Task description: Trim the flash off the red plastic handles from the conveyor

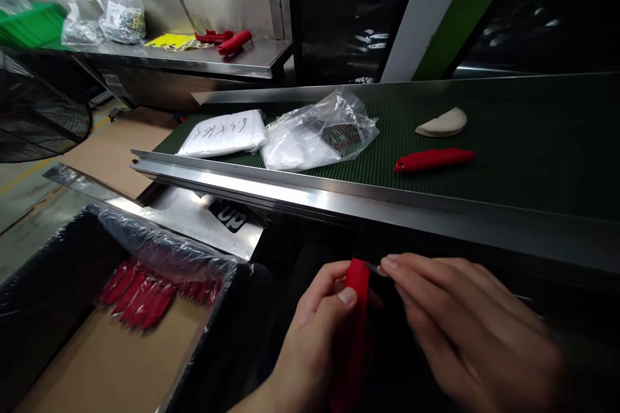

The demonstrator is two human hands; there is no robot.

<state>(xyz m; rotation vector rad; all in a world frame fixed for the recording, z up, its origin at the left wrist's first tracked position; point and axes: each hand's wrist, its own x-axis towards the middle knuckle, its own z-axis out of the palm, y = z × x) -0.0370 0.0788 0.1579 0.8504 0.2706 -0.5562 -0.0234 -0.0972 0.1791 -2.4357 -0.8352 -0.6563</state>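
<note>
My left hand (pixel 314 329) is closed around a long red plastic part (pixel 356 322), held upright in front of me, its lower end lost in shadow. Between the fingertips of my right hand (pixel 465 322) is a thin metal blade (pixel 376 268), its tip at the top edge of the red part. Most of the blade's handle is hidden by that hand. Beyond my hands, another red part (pixel 433 160) lies on the dark green conveyor belt (pixel 382 174), near a cream half-round pad (pixel 443 124).
On the belt lie a white package with handwriting (pixel 225 132) and a clear plastic bag (pixel 314 135). A lined black bin (pixel 213 322) at lower left holds several wrapped red parts (pixel 140 297). A metal shelf (pixel 194 61) carries bags and red pieces. A fan (pixel 39 110) stands left.
</note>
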